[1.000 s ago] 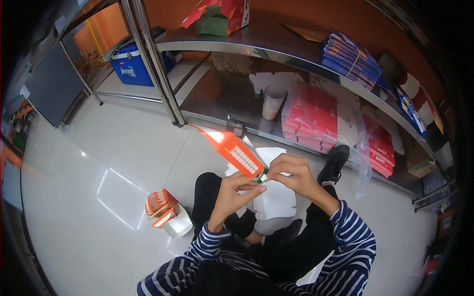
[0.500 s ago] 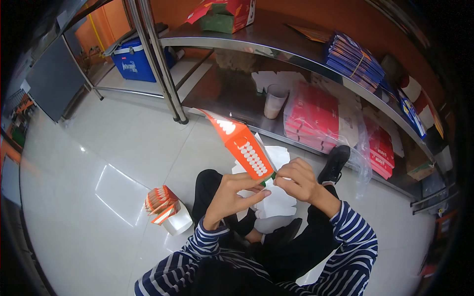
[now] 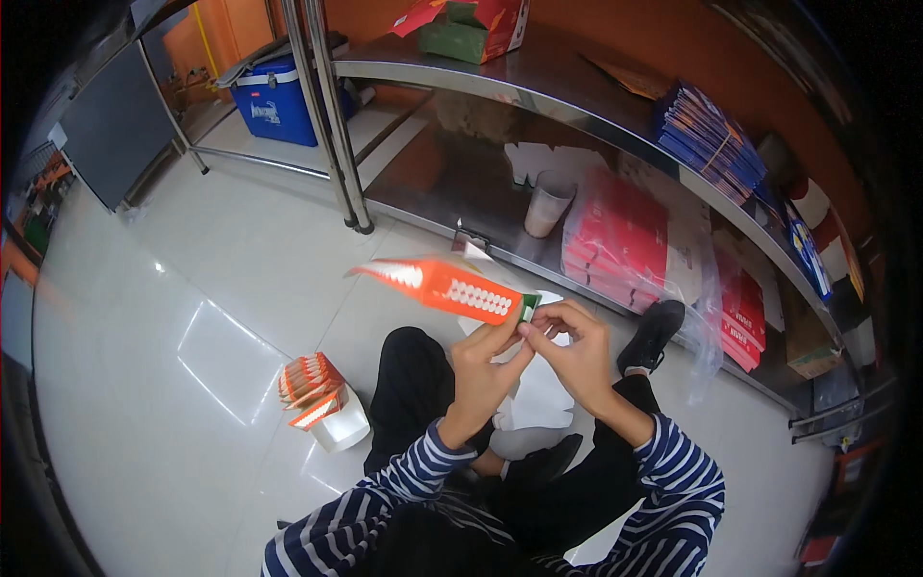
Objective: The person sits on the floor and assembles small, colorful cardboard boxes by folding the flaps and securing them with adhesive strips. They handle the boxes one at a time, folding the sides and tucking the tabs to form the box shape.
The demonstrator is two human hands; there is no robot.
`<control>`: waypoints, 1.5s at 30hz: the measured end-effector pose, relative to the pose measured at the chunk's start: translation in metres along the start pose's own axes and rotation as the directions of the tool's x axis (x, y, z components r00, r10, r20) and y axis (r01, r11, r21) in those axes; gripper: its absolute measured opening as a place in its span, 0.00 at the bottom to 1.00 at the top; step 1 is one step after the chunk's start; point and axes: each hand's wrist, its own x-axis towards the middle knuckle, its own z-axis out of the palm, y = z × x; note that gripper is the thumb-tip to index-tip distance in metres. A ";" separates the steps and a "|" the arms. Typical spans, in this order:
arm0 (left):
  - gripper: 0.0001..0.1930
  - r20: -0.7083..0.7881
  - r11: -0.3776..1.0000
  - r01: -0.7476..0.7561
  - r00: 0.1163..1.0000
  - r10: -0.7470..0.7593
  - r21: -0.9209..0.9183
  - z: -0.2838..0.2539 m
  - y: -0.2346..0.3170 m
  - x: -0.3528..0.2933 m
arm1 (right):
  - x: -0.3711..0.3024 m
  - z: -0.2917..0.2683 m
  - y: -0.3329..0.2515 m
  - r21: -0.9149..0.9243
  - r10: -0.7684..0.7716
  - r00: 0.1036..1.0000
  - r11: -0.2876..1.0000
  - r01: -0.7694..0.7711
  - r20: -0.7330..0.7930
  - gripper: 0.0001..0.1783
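Observation:
An orange paper carton with rows of white shapes and a green end is held over my lap, its long side lying nearly level and its far flap pointing left. My left hand grips it from below near the green end, thumb and fingers pinched. On the green end itself, my right hand presses with its fingertips, which meet those of the left. Beneath the hands, white card blanks lie between my legs, partly covered. To the left stands a white tub with several orange-and-white folded cartons in it.
A metal shelf rack runs along the far side. It carries a plastic cup, plastic-wrapped red flat boxes, a tied blue stack and an open red-green box. A blue cooler sits far left. Glossy tiles cover the floor.
The orange carton has turned from a steep slant to nearly level, its far end swinging down and left. My hands have come together at its green end. The view has shifted slightly.

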 end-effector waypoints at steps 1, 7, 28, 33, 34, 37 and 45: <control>0.20 0.003 0.999 -0.044 0.999 0.043 0.030 0.000 -0.002 0.001 | 0.000 0.002 0.004 0.039 0.030 0.999 0.999 -0.030 -0.017 0.07; 0.17 -0.023 0.994 -0.026 0.999 0.024 -0.102 0.002 -0.022 -0.002 | -0.003 0.006 0.005 0.190 0.175 0.982 0.969 -0.160 -0.064 0.08; 0.21 0.249 0.883 0.262 0.893 -0.375 0.390 -0.025 -0.027 0.000 | 0.001 -0.012 0.008 0.239 0.243 0.936 0.922 -0.304 0.255 0.06; 0.21 0.310 0.862 0.243 0.945 -0.107 -0.445 -0.005 -0.053 -0.012 | 0.006 -0.012 0.015 0.359 0.397 0.874 0.801 -0.479 0.280 0.07; 0.22 0.300 0.881 0.204 0.951 -0.075 -0.427 -0.002 -0.052 -0.011 | 0.006 -0.011 0.019 0.339 0.374 0.887 0.825 -0.452 0.271 0.07; 0.23 0.143 0.900 0.208 0.976 -0.165 -0.383 0.006 -0.045 -0.007 | 0.007 -0.008 0.029 0.191 0.274 0.938 0.930 -0.315 0.214 0.09; 0.24 0.017 0.948 0.148 0.989 -0.149 -0.281 -0.004 -0.031 -0.003 | 0.011 0.001 0.026 -0.060 0.098 0.988 0.993 -0.106 -0.123 0.14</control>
